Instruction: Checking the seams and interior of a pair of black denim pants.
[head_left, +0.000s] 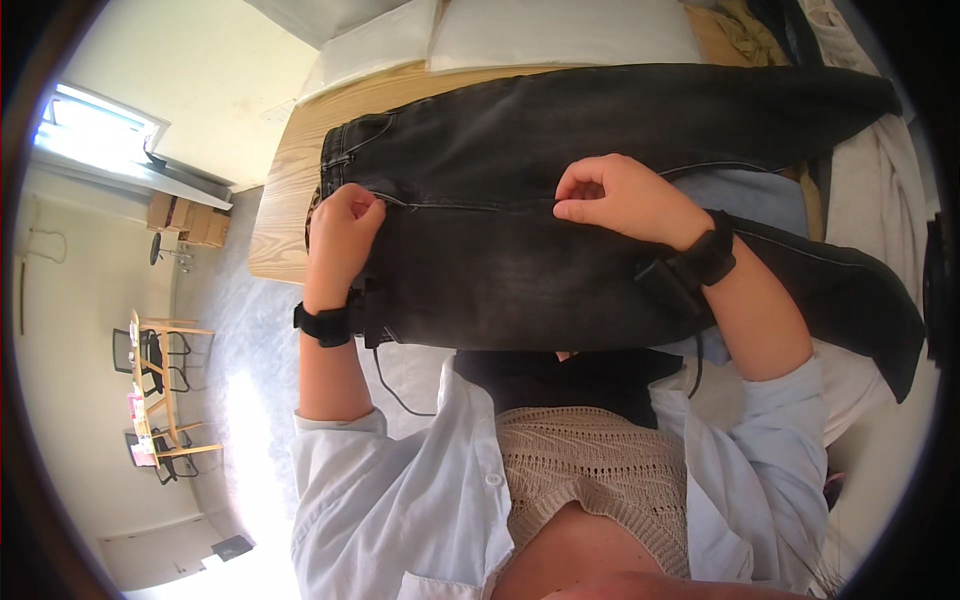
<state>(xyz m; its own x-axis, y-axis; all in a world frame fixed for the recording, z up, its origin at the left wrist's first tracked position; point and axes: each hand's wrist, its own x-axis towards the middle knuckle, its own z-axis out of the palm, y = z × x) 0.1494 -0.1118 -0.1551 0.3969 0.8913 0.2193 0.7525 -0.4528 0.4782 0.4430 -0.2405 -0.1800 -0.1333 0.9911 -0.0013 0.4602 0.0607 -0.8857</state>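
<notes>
A pair of black jeans (480, 270) lies spread sideways across the table, waistband to the left and legs reaching right. My left hand (345, 225) is closed on the jeans at the waistband, by the fly. With thumb and fingers drawn together, my right hand (625, 198) pinches the jeans along the middle seam, close to where the legs part. The fabric under the fingertips of both hands is partly hidden. Each wrist wears a black strap with a small device, and a cable hangs below each one.
The wooden table (285, 225) shows its edge at the left. Flat white packages (560, 35) line its far side. Light blue fabric (750, 200) shows between the legs, and pale cloth (880, 190) hangs at the right. Cardboard boxes (190, 220) and chairs (160, 360) stand farther left.
</notes>
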